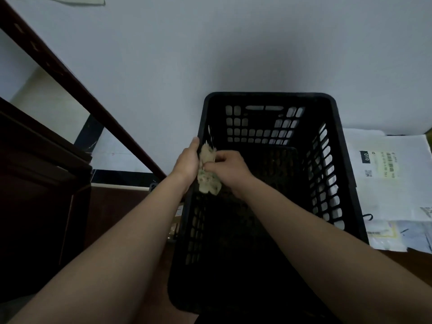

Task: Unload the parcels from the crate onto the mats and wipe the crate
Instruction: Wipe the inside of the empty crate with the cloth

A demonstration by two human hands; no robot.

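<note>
A black plastic crate [336, 127] with slotted walls stands in front of me, and I see no parcels inside it. Over its left rim both my hands hold a pale beige cloth [208, 181]. My left hand [187, 162] lies flat along the cloth's left side, fingers straight and pointing away from me. My right hand [226, 167] pinches the cloth from the right with curled fingers. White parcels [392, 178] with printed labels lie flat to the right of the crate.
A dark wooden rail [77, 83] runs diagonally at the left, above dark wooden furniture [39, 183]. A pale wall fills the background behind the crate. More small parcels [388, 237] lie near the crate's right front corner.
</note>
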